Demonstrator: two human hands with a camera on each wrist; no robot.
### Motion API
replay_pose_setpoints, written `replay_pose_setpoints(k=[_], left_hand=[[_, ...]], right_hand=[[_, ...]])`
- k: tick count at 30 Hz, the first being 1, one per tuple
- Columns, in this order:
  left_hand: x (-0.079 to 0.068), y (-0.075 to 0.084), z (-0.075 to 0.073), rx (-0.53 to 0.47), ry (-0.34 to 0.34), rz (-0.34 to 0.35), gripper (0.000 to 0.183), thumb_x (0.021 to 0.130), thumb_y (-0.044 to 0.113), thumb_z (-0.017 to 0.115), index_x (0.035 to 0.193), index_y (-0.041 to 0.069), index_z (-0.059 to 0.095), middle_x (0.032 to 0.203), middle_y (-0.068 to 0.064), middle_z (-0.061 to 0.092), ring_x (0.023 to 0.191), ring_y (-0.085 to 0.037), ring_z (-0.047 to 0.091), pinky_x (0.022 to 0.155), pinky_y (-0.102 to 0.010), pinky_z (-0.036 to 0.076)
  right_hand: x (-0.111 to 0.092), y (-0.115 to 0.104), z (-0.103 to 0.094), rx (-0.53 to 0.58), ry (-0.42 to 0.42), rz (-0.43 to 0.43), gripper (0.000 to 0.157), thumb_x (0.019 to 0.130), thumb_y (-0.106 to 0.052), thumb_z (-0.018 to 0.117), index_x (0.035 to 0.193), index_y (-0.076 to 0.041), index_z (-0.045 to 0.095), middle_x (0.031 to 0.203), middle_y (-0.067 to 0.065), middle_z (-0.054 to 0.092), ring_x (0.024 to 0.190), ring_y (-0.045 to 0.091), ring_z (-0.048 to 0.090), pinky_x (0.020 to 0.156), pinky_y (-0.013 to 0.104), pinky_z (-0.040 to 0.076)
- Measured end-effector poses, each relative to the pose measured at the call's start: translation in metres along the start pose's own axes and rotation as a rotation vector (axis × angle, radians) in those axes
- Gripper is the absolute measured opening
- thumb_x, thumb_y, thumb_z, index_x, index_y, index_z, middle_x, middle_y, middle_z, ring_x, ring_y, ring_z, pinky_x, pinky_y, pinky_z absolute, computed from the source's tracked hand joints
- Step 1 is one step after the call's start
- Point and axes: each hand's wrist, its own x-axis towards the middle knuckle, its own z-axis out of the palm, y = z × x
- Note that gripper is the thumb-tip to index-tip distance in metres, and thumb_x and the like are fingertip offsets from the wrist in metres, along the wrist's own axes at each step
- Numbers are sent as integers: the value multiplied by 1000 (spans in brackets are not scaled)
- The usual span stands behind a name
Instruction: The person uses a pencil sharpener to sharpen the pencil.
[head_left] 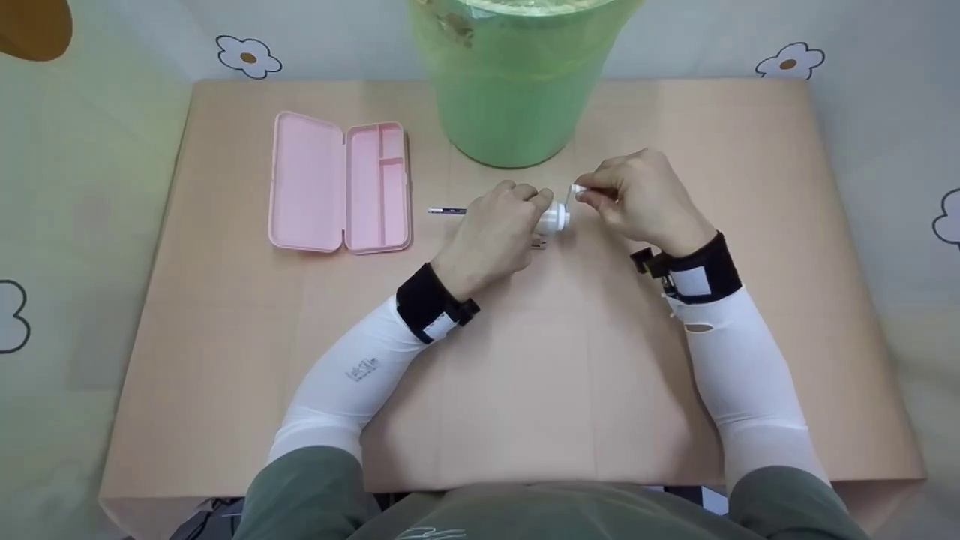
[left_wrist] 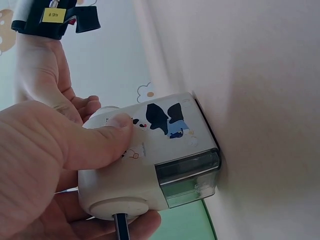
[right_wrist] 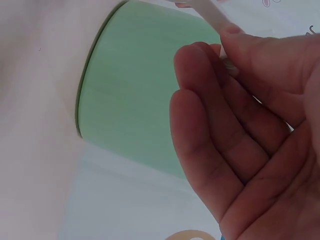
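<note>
My left hand [head_left: 495,232] grips a white crank pencil sharpener [left_wrist: 177,137] with printed cartoon pictures and a clear shavings drawer [left_wrist: 189,177]. In the left wrist view the thumb lies across its top and other fingers are around the side. A dark pencil [head_left: 448,211] sticks out of the sharpener's left end in the head view; its tip is hidden inside. My right hand [head_left: 651,199] pinches the small white knob of the crank [head_left: 577,189] between thumb and fingers, at the sharpener's right end. Part of the white crank arm [right_wrist: 212,16] shows in the right wrist view.
An opened pink pencil case [head_left: 307,184] lies left of my hands, its compartments [head_left: 364,187] facing up. Behind the sharpener stands a green bin [head_left: 517,105] with a clear liner. All rest on a table with a beige cover [head_left: 517,390]; walls rise behind and beside it.
</note>
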Motion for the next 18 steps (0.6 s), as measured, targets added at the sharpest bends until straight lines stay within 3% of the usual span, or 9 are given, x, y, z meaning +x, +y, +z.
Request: replay_pose_setpoints(k=[18], left_hand=[[0, 0, 0, 7, -10, 4, 60, 100, 14, 81, 156, 2, 63, 144, -17, 75, 126, -36, 74, 105, -48, 66]], right_hand=[[1, -1, 7, -30, -3, 84, 15, 98, -4, 83, 111, 1, 87, 95, 20, 86, 78, 38, 82, 74, 51, 66]])
